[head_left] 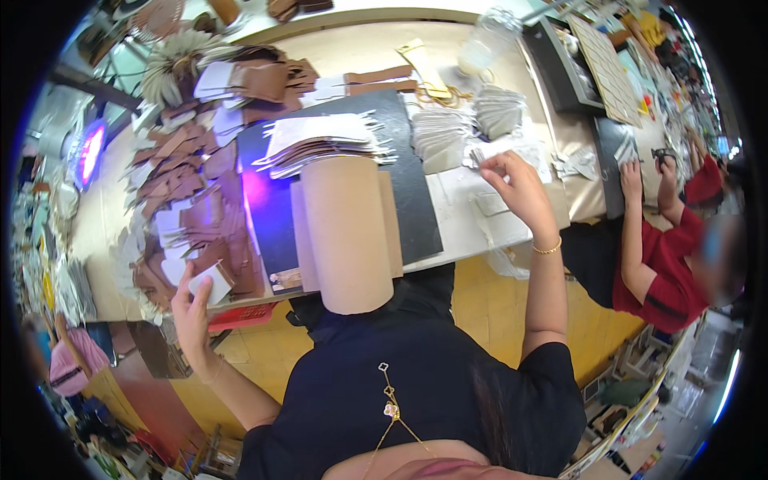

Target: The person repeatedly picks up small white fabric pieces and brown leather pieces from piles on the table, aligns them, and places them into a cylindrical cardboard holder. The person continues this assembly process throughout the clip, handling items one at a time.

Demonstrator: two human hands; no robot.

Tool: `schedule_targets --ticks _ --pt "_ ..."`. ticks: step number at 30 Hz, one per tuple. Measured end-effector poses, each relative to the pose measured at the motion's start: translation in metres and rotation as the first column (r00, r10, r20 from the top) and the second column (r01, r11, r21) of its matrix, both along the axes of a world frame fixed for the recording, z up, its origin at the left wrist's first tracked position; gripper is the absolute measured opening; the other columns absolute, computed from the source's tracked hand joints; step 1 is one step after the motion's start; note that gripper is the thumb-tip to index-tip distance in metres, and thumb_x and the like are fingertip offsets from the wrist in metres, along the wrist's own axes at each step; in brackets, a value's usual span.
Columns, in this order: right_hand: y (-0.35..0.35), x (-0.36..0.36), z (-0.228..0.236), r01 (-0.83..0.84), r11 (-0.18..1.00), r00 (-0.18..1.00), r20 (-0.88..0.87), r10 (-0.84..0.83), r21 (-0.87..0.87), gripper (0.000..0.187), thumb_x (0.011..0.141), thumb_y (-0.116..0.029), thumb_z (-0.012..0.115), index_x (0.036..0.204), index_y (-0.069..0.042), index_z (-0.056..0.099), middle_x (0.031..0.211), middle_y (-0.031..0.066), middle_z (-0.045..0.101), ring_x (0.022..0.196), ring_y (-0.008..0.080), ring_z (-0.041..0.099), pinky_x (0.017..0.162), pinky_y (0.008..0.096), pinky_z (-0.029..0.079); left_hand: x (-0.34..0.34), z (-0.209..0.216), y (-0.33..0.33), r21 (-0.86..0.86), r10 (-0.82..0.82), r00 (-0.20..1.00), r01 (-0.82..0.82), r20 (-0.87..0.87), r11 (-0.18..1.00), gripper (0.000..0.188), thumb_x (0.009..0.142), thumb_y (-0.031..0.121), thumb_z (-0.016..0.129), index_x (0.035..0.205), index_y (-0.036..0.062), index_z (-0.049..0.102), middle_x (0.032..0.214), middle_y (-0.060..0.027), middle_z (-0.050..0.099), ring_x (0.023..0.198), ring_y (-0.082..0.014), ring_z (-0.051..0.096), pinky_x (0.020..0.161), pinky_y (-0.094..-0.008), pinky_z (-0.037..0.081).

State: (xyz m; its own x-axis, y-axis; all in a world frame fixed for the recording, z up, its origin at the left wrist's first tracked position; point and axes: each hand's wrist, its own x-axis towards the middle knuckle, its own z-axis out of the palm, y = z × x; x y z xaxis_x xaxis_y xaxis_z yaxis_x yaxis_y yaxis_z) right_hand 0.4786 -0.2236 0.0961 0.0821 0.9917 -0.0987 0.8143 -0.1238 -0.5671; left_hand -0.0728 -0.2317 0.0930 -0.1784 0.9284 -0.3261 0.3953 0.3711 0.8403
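My left hand [190, 310] is closed on a small white piece with a brown edge [214, 282], beside the heap of brown and white leather strips [196, 216] at the table's left. On the right, my right hand [522, 190] pinches a small greyish piece [478, 157], just below the fanned stacks of pale grey pieces [440, 136]. Between my hands a curved tan board [348, 232] lies over the near edge of a black board [420, 216]. Beyond it, on the black board, sits a stack of white-topped brown pieces [320, 136] with pale strips sticking out at both sides.
A clear plastic jar [490, 38] and a pale yellow piece [424, 68] lie at the back. A black box [564, 68] stands at the far right. Beside it a person in red [660, 272] works at the same bench. A purple-lit lamp [90, 154] stands left.
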Motion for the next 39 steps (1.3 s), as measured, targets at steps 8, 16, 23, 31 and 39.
schedule_targets --ticks 8,16,23,31,39 --pt "-0.07 0.04 -0.04 -0.048 0.997 0.84 0.542 0.01 0.056 0.039 0.075 -0.008 0.072 0.113 -0.015 0.068 0.111 0.0053 0.062 0.11 0.0241 0.056 0.092 0.0388 0.044 0.08 0.074 0.008 0.289 -0.375 0.842 0.275 0.388 0.917 0.03 0.089 0.024 0.067 0.09 -0.0061 0.068 0.097 -0.0165 0.061 0.07 -0.0154 0.062 0.055 -0.0231 0.045" --pt "-0.072 0.05 -0.043 -0.136 0.978 0.851 0.524 0.035 0.156 0.038 0.072 -0.011 0.074 0.109 -0.011 0.067 0.109 0.0026 0.063 0.107 0.0219 0.058 0.092 0.0377 0.041 0.163 0.038 0.029 -0.079 -0.303 0.7 0.456 0.646 0.886 0.019 0.087 0.012 0.068 0.087 -0.0065 0.063 0.072 -0.0123 0.063 0.047 -0.0141 0.059 0.043 -0.023 0.047" --pt "-0.067 0.056 -0.042 -0.175 0.977 0.831 0.551 0.081 0.12 0.028 0.07 -0.012 0.075 0.094 -0.009 0.061 0.099 0.0029 0.062 0.098 0.0224 0.058 0.088 0.0368 0.041 0.159 0.026 0.027 -0.182 -0.2 0.73 0.409 0.654 0.894 0.018 0.089 0.011 0.066 0.093 -0.0044 0.058 0.072 -0.012 0.065 0.052 -0.0133 0.061 0.047 -0.024 0.051" --pt "-0.059 0.034 -0.013 -0.115 0.968 0.865 0.457 0.208 -0.223 0.022 0.076 -0.008 0.072 0.089 -0.005 0.054 0.076 0.0087 0.059 0.074 0.0249 0.059 0.08 0.0374 0.045 0.156 0.024 0.025 -0.202 -0.168 0.729 0.391 0.664 0.898 0.018 0.09 0.011 0.064 0.094 -0.0059 0.058 0.077 -0.0146 0.066 0.06 -0.0177 0.068 0.053 -0.0241 0.056" --pt "-0.019 -0.071 0.052 -0.237 0.964 0.836 -0.531 0.141 -0.117 0.015 0.086 -0.011 0.069 0.089 0.0 0.059 0.075 0.0062 0.065 0.069 0.0123 0.062 0.064 0.0254 0.048 0.149 0.02 0.023 -0.183 -0.161 0.714 0.379 0.681 0.907 0.034 0.098 0.024 0.054 0.103 -0.0096 0.057 0.082 -0.0187 0.067 0.065 -0.0226 0.07 0.058 -0.0276 0.06"
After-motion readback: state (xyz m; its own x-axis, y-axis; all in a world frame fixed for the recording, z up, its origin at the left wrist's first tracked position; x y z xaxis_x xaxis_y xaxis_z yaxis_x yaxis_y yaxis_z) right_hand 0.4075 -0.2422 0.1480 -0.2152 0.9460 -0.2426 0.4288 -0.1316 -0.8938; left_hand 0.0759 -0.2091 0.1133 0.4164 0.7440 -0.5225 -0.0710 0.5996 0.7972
